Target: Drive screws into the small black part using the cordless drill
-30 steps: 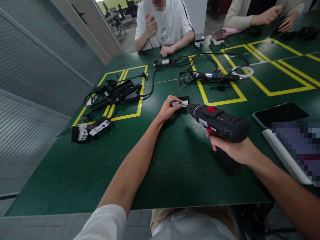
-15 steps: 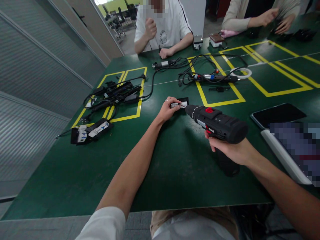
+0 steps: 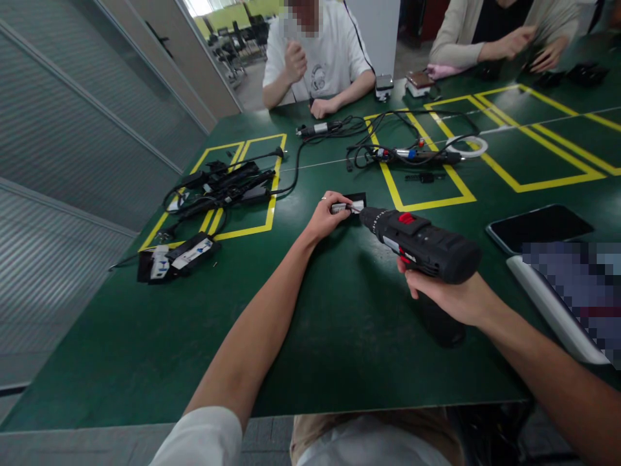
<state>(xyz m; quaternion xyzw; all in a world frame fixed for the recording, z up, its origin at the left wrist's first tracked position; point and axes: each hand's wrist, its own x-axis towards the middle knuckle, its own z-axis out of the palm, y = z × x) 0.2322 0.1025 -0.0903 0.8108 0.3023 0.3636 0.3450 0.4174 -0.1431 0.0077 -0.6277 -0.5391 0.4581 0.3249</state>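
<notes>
A black cordless drill (image 3: 422,244) with red switches is gripped in my right hand (image 3: 449,294), its fingers closed round the handle. The chuck points left and away, and a thin bit reaches a small silver piece (image 3: 342,208). My left hand (image 3: 327,217) pinches that piece, fingers closed over it near the table. Behind and beside it lies a flat black part (image 3: 359,197), partly covered by the fingers and the chuck. Whether the bit sits in the piece or only touches it, I cannot tell.
Black cables and adapters (image 3: 228,184) lie at left, with a labelled black part (image 3: 179,255) in front. A corded pen-like tool (image 3: 412,154) and a white ring (image 3: 468,146) lie beyond. At right are a phone (image 3: 538,226) and a white-edged device (image 3: 553,304). Two people (image 3: 317,58) sit opposite.
My view has shifted very slightly. Both my hands, the drill and the silver piece keep nearly the same places; the drill still points at the piece.
</notes>
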